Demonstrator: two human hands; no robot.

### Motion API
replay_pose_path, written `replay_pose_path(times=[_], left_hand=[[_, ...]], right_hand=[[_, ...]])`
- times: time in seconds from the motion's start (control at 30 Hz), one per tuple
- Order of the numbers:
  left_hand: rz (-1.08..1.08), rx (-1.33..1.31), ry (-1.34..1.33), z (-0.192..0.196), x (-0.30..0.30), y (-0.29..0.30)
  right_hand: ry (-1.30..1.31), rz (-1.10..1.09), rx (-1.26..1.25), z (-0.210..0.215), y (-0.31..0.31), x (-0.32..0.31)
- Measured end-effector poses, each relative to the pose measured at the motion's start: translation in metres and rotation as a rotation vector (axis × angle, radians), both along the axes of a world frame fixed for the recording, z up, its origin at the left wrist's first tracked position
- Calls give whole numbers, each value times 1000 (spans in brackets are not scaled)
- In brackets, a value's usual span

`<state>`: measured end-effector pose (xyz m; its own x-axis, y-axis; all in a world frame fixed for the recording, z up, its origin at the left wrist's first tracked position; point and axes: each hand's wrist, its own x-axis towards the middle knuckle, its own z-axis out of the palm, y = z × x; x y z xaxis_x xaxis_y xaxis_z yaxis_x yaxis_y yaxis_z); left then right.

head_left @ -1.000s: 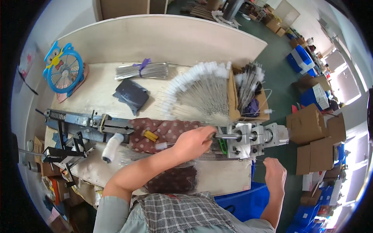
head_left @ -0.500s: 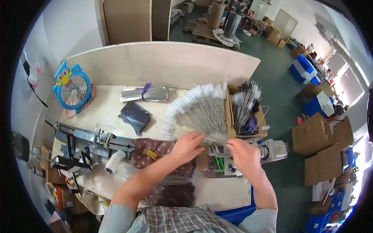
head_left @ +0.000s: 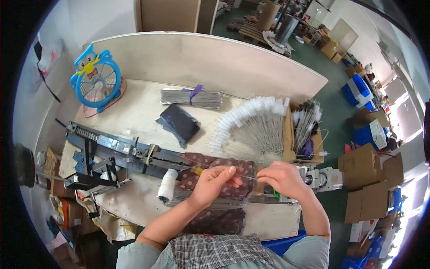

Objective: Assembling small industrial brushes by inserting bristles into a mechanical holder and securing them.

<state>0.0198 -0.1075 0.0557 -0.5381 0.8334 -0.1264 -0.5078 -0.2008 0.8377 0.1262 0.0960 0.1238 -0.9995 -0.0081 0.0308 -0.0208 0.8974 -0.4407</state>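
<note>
One wire was held at the machine, many brushes were already done.
The wire (head_left: 244,175) was pinched between left hand (head_left: 214,181) and right hand (head_left: 283,178); finished brushes (head_left: 251,123) were fanned on the bench (head_left: 134,112), one tied bundle (head_left: 191,98) was untouched.

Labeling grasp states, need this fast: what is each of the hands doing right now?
Left hand: closed, pinching a thin straight metal wire.
Right hand: closed, fingertips pinching the same wire at its other end.

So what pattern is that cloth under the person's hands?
The cloth is dark maroon with small pale dots, seen best in the head view, beneath the left hand.
</note>
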Motion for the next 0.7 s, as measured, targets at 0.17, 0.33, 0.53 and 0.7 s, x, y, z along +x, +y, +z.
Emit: replay_pose_path(times=[0.17,0.33,0.53,0.7], left_hand=[[63,-26,147,-18,5,18],[-31,-98,-6,-15,22,31],[29,-183,-5,11,17,9],[113,-287,-13,20,11,-6]], right_hand=[[137,-51,202,-17,14,-6],[-214,-67,154,-3,36,17],[125,2,-57,-9,24,11],[120,201,-94,-25,10,-20]])
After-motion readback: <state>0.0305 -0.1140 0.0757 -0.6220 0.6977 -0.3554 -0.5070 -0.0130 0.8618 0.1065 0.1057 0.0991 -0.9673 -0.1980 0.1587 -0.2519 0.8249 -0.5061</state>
